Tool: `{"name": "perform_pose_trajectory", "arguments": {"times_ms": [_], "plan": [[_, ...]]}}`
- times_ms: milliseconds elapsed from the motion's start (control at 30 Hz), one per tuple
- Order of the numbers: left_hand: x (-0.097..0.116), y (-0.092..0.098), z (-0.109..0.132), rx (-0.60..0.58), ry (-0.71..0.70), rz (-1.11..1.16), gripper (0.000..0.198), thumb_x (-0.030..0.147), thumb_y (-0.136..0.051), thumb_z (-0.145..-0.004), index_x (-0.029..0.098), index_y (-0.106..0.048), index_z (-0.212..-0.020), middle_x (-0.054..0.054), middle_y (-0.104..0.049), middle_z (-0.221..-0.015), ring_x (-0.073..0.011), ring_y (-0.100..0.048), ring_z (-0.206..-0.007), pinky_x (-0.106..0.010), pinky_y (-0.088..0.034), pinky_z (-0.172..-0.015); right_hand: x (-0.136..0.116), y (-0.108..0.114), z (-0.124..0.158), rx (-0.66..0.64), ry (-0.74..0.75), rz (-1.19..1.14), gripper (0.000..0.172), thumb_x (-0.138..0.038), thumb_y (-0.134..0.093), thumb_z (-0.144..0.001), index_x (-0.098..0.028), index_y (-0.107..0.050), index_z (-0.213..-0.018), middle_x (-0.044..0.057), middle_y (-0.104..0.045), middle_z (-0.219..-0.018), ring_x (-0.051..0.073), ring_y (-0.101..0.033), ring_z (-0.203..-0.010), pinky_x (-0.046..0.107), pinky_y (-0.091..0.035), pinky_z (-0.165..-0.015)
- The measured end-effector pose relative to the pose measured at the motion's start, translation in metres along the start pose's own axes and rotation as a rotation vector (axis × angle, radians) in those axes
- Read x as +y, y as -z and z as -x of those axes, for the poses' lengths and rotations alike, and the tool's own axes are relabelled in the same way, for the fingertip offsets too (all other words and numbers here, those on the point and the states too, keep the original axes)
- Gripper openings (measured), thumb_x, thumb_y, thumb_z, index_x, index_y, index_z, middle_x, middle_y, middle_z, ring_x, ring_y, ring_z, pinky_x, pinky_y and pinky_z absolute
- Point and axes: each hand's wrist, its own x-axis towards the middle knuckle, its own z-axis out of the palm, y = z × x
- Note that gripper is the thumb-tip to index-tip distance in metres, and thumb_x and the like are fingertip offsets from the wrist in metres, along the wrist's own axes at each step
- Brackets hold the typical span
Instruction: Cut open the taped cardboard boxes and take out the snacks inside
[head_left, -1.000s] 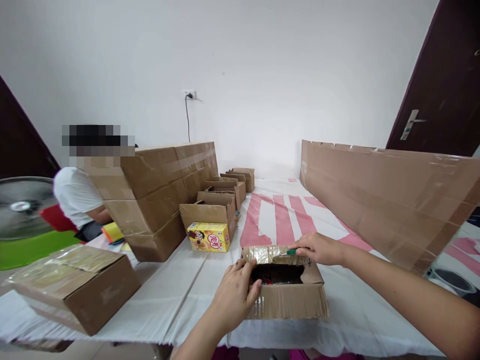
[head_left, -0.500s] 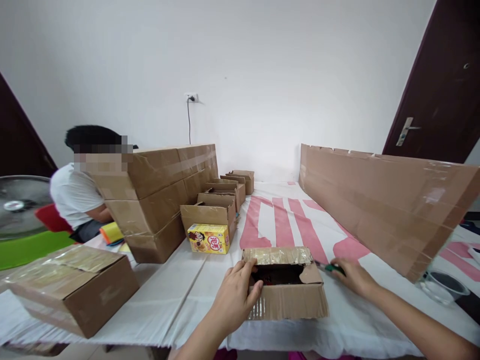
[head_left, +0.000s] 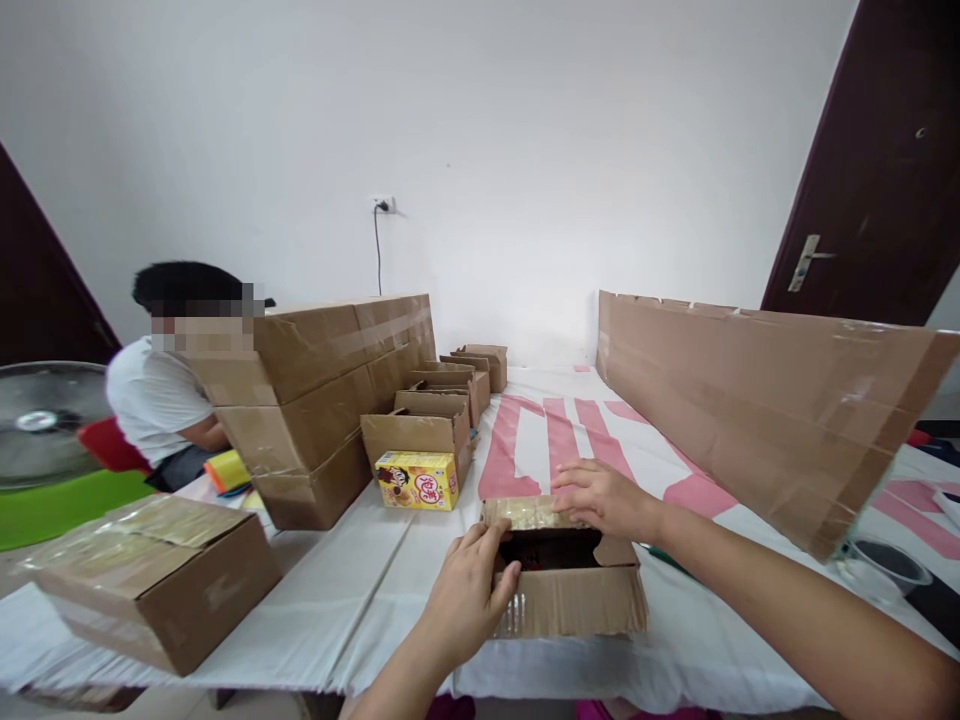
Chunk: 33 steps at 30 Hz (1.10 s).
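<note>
A small cardboard box [head_left: 570,600] with an opened top sits near the table's front edge, something dark with a bit of red inside it. My left hand [head_left: 472,585] grips its left side, thumb over the front edge and fingers at the back corner. Over the taped back flap [head_left: 525,512] lies my right hand [head_left: 600,500], fingers stretched and slightly apart, apparently touching it. Beside the box on the right, a green-handled tool [head_left: 664,555] rests on the cloth, partly hidden by my right forearm.
Left of centre stand a yellow printed carton [head_left: 417,480] and several open cardboard boxes [head_left: 420,432] in a row. A stacked box wall [head_left: 322,410] and a taped box [head_left: 157,580] are further left. A cardboard panel [head_left: 757,400] bounds the right. A person [head_left: 161,395] sits at left.
My right hand has let go of the green-handled tool beside the box and moved left and up onto the back flap. My left hand keeps its hold on the box.
</note>
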Motion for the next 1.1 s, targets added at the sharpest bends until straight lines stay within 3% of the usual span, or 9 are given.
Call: {"name": "perform_pose_trajectory", "arguments": {"times_ms": [100,200,367,700,867,1100], "plan": [[0.001,0.001,0.002,-0.002,-0.004,-0.015,0.037,0.029,-0.049,-0.087,0.017,-0.055,-0.122,-0.013,-0.067,-0.111,-0.0286,-0.06,-0.105,-0.047,-0.049,-0.088,0.0,-0.016,-0.024,-0.101,0.102,0.009,0.009,-0.02,-0.065,-0.084,-0.024,-0.072,-0.089,0.003,-0.07,-0.112,0.025,-0.052,-0.122,0.044,-0.04,-0.101],[0.0,0.002,0.003,-0.018,0.012,-0.034,0.038,0.03,-0.048,-0.088,0.016,-0.053,-0.123,-0.014,-0.065,-0.113,-0.0292,-0.059,-0.107,-0.047,-0.049,-0.09,0.0,-0.024,-0.034,-0.149,0.15,0.009,0.012,-0.018,-0.058,-0.088,-0.02,-0.069,-0.083,0.004,-0.072,-0.102,0.022,-0.057,-0.115,0.038,-0.042,-0.098],[-0.002,0.0,0.004,0.005,-0.005,-0.041,0.038,0.031,-0.049,-0.088,0.016,-0.053,-0.123,-0.014,-0.065,-0.112,-0.0294,-0.059,-0.107,-0.047,-0.05,-0.089,-0.008,-0.022,-0.038,-0.177,0.121,0.029,0.012,-0.01,-0.052,-0.086,-0.016,-0.062,-0.09,0.008,-0.07,-0.094,0.017,-0.064,-0.089,0.028,-0.049,-0.08],[-0.001,-0.002,0.003,-0.018,-0.015,-0.066,0.039,0.032,-0.047,-0.089,0.012,-0.052,-0.123,-0.015,-0.065,-0.11,-0.0304,-0.058,-0.106,-0.048,-0.049,-0.088,-0.007,-0.023,-0.055,-0.262,0.107,0.169,0.006,-0.015,-0.055,-0.085,-0.015,-0.061,-0.087,0.008,-0.067,-0.084,0.019,-0.061,-0.081,0.029,-0.045,-0.073],[0.0,-0.001,0.003,0.019,-0.033,-0.058,0.036,0.03,-0.048,-0.089,0.016,-0.053,-0.122,-0.013,-0.066,-0.107,-0.0288,-0.059,-0.101,-0.045,-0.05,-0.084,-0.008,-0.029,-0.066,-0.296,0.122,0.231,0.013,-0.022,-0.049,-0.091,-0.015,-0.061,-0.093,0.009,-0.068,-0.088,0.02,-0.062,-0.08,0.029,-0.043,-0.07],[0.002,-0.001,0.005,-0.039,-0.04,-0.069,0.033,0.029,-0.046,-0.089,0.017,-0.053,-0.119,-0.013,-0.064,-0.106,-0.0292,-0.057,-0.102,-0.047,-0.049,-0.086,-0.023,-0.041,-0.087,-0.323,0.072,0.218,0.018,-0.03,-0.047,-0.093,-0.017,-0.059,-0.1,0.006,-0.07,-0.08,0.02,-0.064,-0.07,0.027,-0.041,-0.061]]}}
